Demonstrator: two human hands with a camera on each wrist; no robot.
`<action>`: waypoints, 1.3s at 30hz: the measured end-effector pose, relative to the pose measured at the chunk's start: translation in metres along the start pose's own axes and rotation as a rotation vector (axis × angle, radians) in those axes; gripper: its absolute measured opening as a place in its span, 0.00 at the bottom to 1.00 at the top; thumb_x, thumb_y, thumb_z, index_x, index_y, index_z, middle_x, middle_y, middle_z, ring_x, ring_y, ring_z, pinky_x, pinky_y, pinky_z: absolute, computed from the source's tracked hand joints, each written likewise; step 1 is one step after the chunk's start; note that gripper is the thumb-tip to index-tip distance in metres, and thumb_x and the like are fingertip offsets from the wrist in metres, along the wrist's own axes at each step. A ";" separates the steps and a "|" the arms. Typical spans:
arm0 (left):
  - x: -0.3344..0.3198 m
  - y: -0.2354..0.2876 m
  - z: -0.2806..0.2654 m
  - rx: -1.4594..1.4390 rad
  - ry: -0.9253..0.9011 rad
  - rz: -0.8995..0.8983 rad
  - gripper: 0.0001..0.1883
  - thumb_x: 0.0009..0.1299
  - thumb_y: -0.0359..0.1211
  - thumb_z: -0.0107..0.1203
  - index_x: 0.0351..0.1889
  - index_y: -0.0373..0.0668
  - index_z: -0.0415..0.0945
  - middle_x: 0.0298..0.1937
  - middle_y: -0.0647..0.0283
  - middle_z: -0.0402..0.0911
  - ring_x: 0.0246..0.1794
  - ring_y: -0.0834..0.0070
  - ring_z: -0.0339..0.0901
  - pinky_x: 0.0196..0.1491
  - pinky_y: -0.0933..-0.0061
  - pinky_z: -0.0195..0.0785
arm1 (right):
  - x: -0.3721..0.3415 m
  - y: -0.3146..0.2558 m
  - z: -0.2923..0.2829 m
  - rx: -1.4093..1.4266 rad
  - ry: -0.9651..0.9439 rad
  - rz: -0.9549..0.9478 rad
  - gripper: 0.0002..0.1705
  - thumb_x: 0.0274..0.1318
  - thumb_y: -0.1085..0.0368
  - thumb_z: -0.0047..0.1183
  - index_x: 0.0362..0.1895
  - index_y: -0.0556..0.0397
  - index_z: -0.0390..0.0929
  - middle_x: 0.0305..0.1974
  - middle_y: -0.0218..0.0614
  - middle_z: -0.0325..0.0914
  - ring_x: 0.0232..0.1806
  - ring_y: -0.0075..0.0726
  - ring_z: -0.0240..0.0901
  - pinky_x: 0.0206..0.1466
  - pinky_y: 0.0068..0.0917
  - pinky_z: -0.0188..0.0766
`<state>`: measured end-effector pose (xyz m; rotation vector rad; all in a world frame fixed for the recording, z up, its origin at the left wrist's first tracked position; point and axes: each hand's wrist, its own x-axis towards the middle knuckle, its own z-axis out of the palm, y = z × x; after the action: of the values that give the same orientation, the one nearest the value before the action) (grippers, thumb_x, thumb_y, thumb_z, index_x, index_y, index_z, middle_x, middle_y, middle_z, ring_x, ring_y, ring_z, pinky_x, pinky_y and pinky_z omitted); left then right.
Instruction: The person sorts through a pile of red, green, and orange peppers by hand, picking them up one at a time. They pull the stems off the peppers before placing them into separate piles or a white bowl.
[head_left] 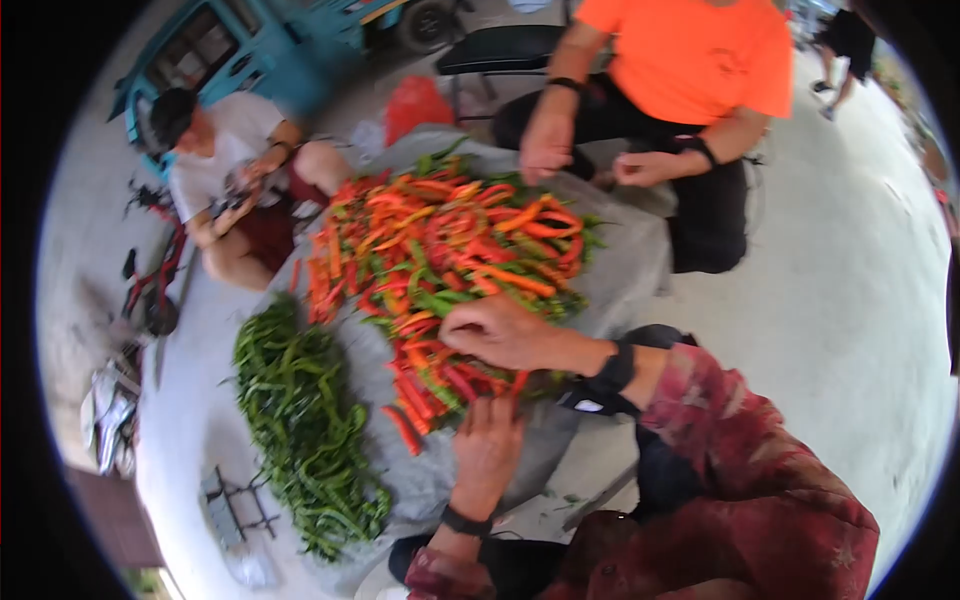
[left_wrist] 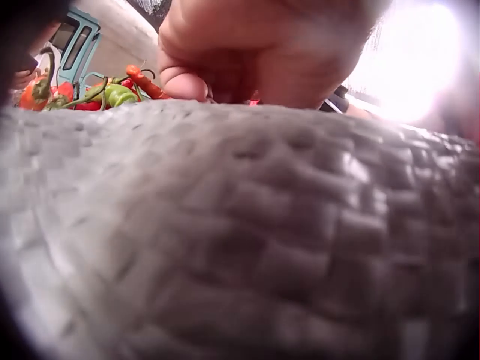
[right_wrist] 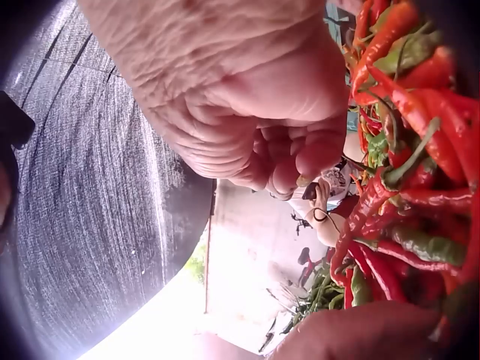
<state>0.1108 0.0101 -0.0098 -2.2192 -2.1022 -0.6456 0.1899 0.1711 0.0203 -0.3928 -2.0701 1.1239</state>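
A heap of red, orange and green chili peppers covers a grey woven sheet. My left hand lies at the heap's near edge, fingers reaching onto red peppers. In the left wrist view the thumb and fingers point down behind a fold of the sheet, which hides their tips. Over the near part of the heap is my right hand, its fingers curled in toward the thumb. The right wrist view shows these curled fingers beside red peppers; no pepper shows in them.
A long pile of green chili peppers lies to the left. Across the heap sits a person in an orange shirt, both hands near its far edge. Another person in a white shirt sits at the upper left. A blue vehicle stands behind.
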 end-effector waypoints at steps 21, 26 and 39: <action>-0.004 -0.088 -0.038 -1.353 0.497 -0.568 0.04 0.71 0.26 0.46 0.38 0.39 0.72 0.30 0.68 0.76 0.29 0.82 0.74 0.35 0.79 0.69 | -0.004 -0.024 0.016 -0.039 -0.586 0.101 0.17 0.62 0.57 0.51 0.46 0.58 0.75 0.28 0.43 0.74 0.28 0.43 0.72 0.34 0.36 0.66; 0.002 -0.103 -0.036 -1.486 0.593 -0.641 0.06 0.71 0.27 0.46 0.43 0.40 0.73 0.34 0.67 0.76 0.32 0.81 0.74 0.37 0.78 0.69 | -0.005 -0.018 0.037 -0.090 -0.430 0.056 0.17 0.59 0.62 0.51 0.48 0.60 0.73 0.26 0.44 0.73 0.26 0.43 0.72 0.32 0.36 0.66; -0.013 -0.106 -0.008 -0.539 0.315 -0.684 0.20 0.67 0.35 0.52 0.55 0.36 0.71 0.46 0.51 0.74 0.44 0.63 0.74 0.47 0.64 0.67 | -0.005 -0.018 0.065 -0.539 -0.225 -0.104 0.16 0.51 0.62 0.58 0.43 0.54 0.74 0.28 0.39 0.78 0.29 0.46 0.77 0.32 0.39 0.73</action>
<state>0.0071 0.0057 -0.0345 -1.3311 -2.7069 -1.6293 0.1476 0.1193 0.0100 -0.4207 -2.5554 0.5527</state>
